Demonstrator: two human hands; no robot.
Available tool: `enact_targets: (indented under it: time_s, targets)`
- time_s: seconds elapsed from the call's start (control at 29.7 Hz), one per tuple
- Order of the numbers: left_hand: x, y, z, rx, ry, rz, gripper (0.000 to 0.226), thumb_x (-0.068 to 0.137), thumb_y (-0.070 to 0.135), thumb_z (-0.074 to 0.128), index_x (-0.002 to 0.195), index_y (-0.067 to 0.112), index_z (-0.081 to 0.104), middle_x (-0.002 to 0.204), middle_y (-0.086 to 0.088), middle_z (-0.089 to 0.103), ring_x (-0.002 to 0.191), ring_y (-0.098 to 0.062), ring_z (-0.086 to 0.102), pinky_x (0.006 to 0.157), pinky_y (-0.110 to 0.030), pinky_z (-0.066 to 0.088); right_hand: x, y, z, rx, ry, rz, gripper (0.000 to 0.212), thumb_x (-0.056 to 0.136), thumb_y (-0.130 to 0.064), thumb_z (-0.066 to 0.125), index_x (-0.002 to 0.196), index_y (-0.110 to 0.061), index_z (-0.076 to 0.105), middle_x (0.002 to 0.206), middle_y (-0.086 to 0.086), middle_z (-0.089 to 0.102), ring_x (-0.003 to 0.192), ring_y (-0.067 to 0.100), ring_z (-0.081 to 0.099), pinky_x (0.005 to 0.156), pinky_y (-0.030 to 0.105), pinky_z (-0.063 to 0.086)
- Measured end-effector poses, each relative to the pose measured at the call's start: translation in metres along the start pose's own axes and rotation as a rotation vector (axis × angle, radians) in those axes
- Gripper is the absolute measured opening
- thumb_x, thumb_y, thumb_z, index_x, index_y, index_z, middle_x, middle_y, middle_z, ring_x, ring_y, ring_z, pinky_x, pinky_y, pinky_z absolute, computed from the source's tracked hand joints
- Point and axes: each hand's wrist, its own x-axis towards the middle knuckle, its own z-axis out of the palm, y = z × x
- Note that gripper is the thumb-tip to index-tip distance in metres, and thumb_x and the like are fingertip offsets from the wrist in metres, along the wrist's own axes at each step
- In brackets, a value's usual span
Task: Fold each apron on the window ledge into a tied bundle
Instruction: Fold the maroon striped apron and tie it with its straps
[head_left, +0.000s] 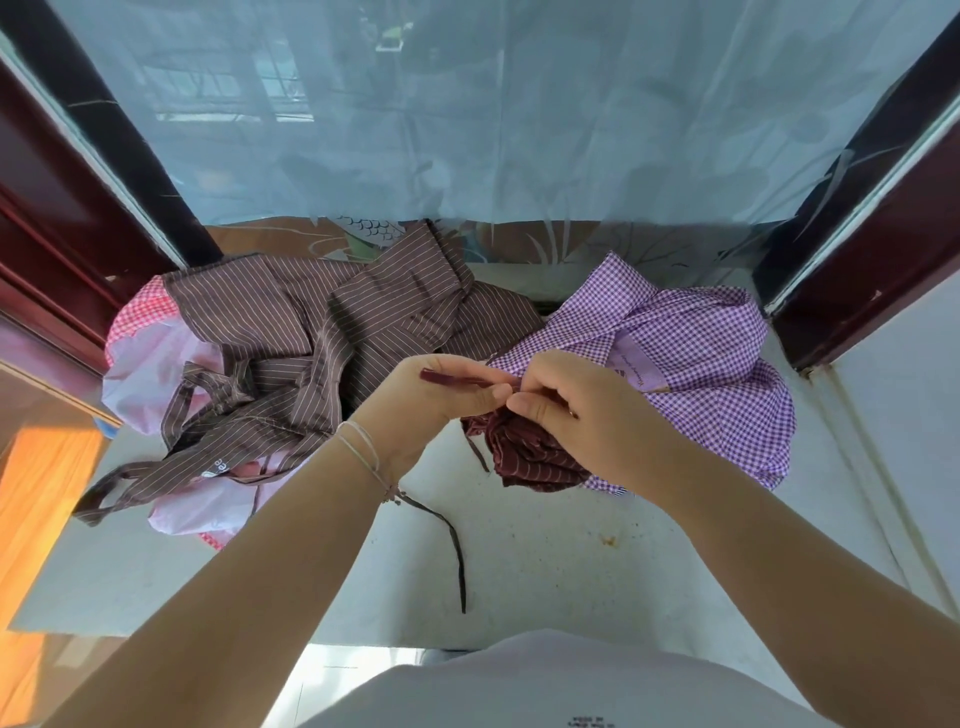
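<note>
2 hands (506, 397) w/ strap (457, 378); 4 aprons

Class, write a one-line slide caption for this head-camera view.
Both hands pinch a strap over a maroon striped bundle on the window ledge.

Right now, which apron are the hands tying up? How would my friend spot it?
Look at the pale window ledge under the blue curtain. In its middle, the left hand and right hand pinch a strap above a small dark-red striped bundle. It is scrunched tight and redder than the spread brown striped apron and the purple checked apron.
</note>
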Motion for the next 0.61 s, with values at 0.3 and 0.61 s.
enact_targets:
  time_s: [0.3,0.61]
  targets:
    - [0.002,0.015,-0.002,0.664,-0.144,0.608,0.013,0.082,0.011,0.060,0.080,0.023,0.064,0.088,0.000,0.063,0.080,-0.014,0.063,0.073,-0.030,0.054,0.001,0.007,-0.011,0.542,-0.146,0.315,0.015,0.093,-0.015,0.058,0.101,-0.026,0.064,0.090,0.002,0.072,0.085,0.017,0.069,0.077,0.029,0.057]
    - [0.001,0.008,-0.002,1.244,0.099,1.052,0.020,0.095,0.019,0.054,0.101,0.007,0.069,0.093,-0.008,0.063,0.066,-0.018,0.061,0.052,-0.031,0.052,0.004,-0.001,-0.011,0.604,-0.086,0.313,0.024,0.095,-0.008,0.054,0.102,-0.029,0.063,0.074,0.005,0.062,0.062,0.008,0.058,0.061,0.018,0.052]
